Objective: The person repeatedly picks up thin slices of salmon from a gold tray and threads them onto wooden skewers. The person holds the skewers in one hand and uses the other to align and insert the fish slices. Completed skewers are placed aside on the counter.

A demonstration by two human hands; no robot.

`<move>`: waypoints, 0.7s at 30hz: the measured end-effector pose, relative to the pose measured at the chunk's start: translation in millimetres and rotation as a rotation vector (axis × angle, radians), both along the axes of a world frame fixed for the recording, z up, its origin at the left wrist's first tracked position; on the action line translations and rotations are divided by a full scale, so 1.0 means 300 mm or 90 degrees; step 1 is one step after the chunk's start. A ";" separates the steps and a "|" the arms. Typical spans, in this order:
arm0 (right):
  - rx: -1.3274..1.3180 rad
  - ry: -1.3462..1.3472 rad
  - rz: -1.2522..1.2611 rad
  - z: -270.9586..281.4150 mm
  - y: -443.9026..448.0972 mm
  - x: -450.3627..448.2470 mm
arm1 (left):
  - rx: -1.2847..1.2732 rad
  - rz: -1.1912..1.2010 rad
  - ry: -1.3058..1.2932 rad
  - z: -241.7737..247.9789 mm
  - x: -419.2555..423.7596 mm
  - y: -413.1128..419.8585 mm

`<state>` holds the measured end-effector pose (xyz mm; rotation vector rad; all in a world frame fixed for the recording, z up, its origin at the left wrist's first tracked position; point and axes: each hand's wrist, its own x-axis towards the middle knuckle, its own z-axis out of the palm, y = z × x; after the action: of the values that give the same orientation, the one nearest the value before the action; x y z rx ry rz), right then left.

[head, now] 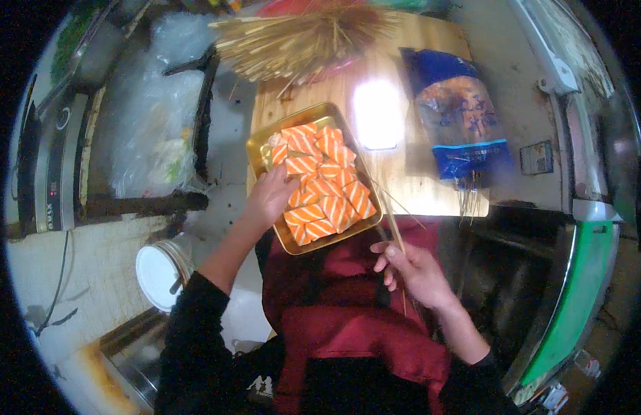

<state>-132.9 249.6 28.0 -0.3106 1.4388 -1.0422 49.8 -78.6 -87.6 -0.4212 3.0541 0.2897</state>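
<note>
A gold-coloured metal tray (333, 244) lies tilted at the front of a wooden board, its near edge above my apron. Orange blocks with white stripes, like salmon-style cakes (328, 184), fill most of it. My left hand (273, 193) reaches over the tray's left side with its fingertips among the blocks. Whether it pinches one is hidden. Right of the tray's near corner, my right hand (411, 267) holds a thin wooden skewer (396, 231) between thumb and fingers, one end pointing up and away from me. Another loose thin stick (403, 205) slants beside it.
A large bundle of wooden skewers (294, 44) lies at the board's far end. A blue printed plastic bag (458, 114) rests on the wooden board (300, 92), near a glaring white rectangle (376, 115). To the left are clear plastic bags (154, 114) and a white-lidded tub (157, 275).
</note>
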 end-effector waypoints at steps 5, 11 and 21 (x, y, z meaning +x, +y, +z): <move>-0.018 0.080 -0.023 -0.050 0.011 0.041 | -0.020 -0.132 0.012 0.040 0.000 -0.081; -0.044 0.175 -0.080 -0.004 0.000 0.033 | 0.220 0.177 -0.055 0.124 0.060 -0.066; 0.015 0.198 -0.045 0.046 -0.028 0.060 | 1.232 0.496 0.525 0.204 -0.133 0.284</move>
<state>-115.0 241.2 41.7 -0.4217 1.7490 -1.0663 10.0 6.7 -26.5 -1.1912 1.1966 3.2096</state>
